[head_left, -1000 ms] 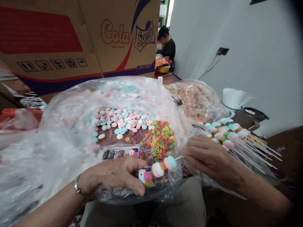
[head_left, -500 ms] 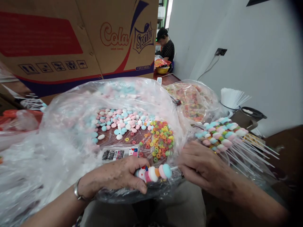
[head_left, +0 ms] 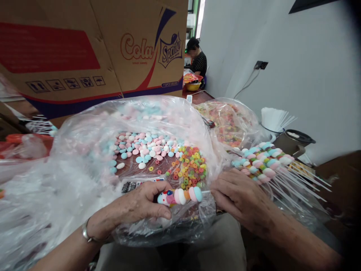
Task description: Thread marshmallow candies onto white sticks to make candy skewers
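Against a white wall, finished candy skewers (head_left: 263, 163) pile at the desk's right edge while the left hand (head_left: 135, 207) pinches another half-filled candy skewer (head_left: 180, 196), right hand (head_left: 239, 195) gripping its stick, loose candies (head_left: 158, 154) apparently awaiting threading.

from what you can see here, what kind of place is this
Probably a small home or back-room workshop where candy skewers are put together by hand. Open plastic bags hold loose pastel sweets and coloured rings, finished skewers lie piled at the right, and a soft-drink carton stands behind.
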A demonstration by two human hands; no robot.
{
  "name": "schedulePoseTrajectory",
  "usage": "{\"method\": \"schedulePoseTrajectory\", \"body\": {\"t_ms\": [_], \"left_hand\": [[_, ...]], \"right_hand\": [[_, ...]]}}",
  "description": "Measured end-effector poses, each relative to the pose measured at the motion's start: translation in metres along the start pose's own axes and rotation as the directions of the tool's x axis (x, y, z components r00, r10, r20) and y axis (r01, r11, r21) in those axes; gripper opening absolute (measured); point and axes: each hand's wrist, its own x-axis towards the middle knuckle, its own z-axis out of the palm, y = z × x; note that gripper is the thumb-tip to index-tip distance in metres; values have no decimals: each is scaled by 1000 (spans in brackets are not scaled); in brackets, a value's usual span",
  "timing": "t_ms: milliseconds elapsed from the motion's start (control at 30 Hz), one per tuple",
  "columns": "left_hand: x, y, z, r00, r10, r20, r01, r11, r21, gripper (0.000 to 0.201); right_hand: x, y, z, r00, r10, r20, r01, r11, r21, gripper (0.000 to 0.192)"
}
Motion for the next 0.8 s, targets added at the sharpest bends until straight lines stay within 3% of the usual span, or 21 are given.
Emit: {"method": "schedulePoseTrajectory", "body": {"t_ms": [233,433,533,667,800], "left_hand": [[0,0,-2,995,59,-83,-48,991,121,25],[0,7,1,984,-75,159,90,992,-86,43],[1,8,2,976,-106,191,139,976,-169,44],[4,7,6,983,-103,149,132,970,-205,41],[7,9,8,991,-70,112,78,994,-72,43]], "right_hand": [[3,0,-3,998,-40,49,40,999,-14,25],[14,11,-6,968,-241,-73,232,966,-112,23],[17,9,-7,958,-280,-62,271,955,-123,22],[15,0,-3,976,-216,33,217,975,-44,29],[9,0,-4,993,-83,81,82,997,6,27]]}}
